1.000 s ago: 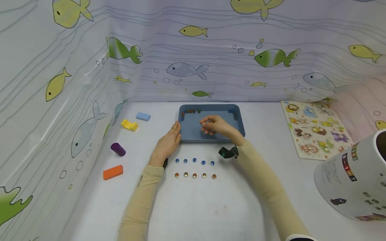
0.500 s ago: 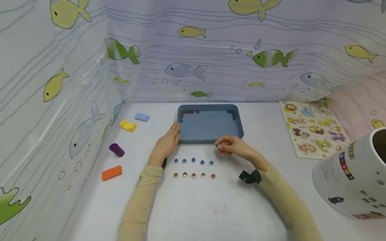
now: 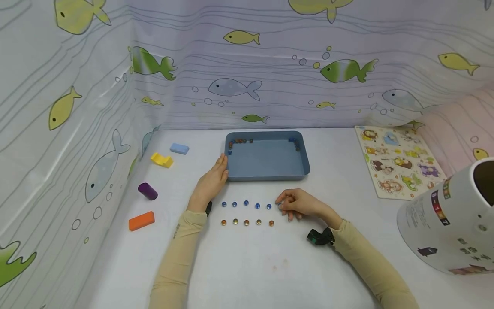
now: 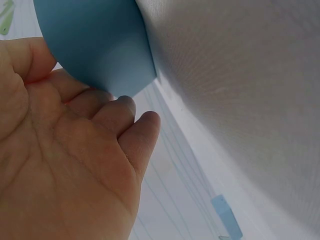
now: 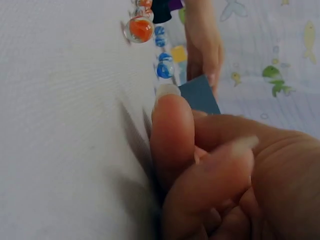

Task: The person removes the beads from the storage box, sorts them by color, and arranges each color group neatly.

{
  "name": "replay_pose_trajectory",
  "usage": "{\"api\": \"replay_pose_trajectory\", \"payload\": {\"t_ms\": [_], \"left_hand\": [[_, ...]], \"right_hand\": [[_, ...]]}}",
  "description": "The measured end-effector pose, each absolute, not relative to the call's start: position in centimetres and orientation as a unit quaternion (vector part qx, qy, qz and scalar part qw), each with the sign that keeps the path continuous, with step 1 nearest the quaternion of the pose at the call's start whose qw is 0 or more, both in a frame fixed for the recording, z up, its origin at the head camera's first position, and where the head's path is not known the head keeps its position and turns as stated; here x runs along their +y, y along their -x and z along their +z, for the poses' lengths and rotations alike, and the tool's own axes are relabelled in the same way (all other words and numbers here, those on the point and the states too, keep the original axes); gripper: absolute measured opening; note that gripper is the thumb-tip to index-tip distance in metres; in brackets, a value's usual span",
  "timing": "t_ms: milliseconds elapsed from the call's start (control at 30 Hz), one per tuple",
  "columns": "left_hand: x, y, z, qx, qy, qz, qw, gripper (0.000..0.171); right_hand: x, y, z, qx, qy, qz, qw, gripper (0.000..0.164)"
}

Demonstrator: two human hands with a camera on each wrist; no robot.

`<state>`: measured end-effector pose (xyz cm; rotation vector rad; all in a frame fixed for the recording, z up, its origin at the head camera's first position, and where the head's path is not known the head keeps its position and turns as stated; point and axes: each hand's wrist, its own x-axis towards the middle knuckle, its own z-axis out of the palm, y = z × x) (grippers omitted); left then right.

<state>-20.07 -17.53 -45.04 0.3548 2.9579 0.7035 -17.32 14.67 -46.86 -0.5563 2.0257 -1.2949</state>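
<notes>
In the head view, my right hand pinches a small glass marble low over the table, at the right end of a row of blue marbles. Thumb and fingers hide the pinched marble in the right wrist view. Nearer to me runs a second row, of orange and yellowish marbles. My left hand lies along the left side of a blue-grey tray, fingers extended against its wall. Several more marbles sit in the tray's back left corner, others at its back right.
On the left of the table are a light blue block, a yellow curved block, a purple cylinder and an orange block. An animal picture board lies at the right, behind a large white cylinder.
My right hand has moved from over the tray toward me, down to the right end of the blue row, holding the marble. The left hand stays at the tray's side.
</notes>
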Motion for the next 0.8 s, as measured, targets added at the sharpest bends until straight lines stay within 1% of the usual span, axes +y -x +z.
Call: {"api": "replay_pose_trajectory", "payload": {"t_ms": [133,467,567,667,800], "left_hand": [[-17.5,20.1,-45.0,0.966,-0.117,0.227,0.035,0.055],[-17.5,20.0,-44.9,0.966,-0.117,0.229,0.035,0.055],[-17.4,20.1,-44.9,0.965,-0.12,0.231,0.034,0.056],[-17.4,20.1,-44.9,0.965,-0.123,0.229,0.036,0.055],[-17.3,20.1,-44.9,0.965,-0.119,0.232,0.035,0.055]], "right_hand": [[14.5,17.1,-46.8,0.781,0.225,-0.489,0.317,0.02],[14.2,17.0,-46.4,0.799,0.232,-0.463,0.306,0.018],[14.9,17.5,-45.8,0.784,0.24,-0.481,0.311,0.022],[15.7,18.3,-44.6,0.766,0.234,-0.515,0.306,0.029],[16.3,20.3,-42.4,0.769,0.213,-0.541,0.265,0.037]]}}
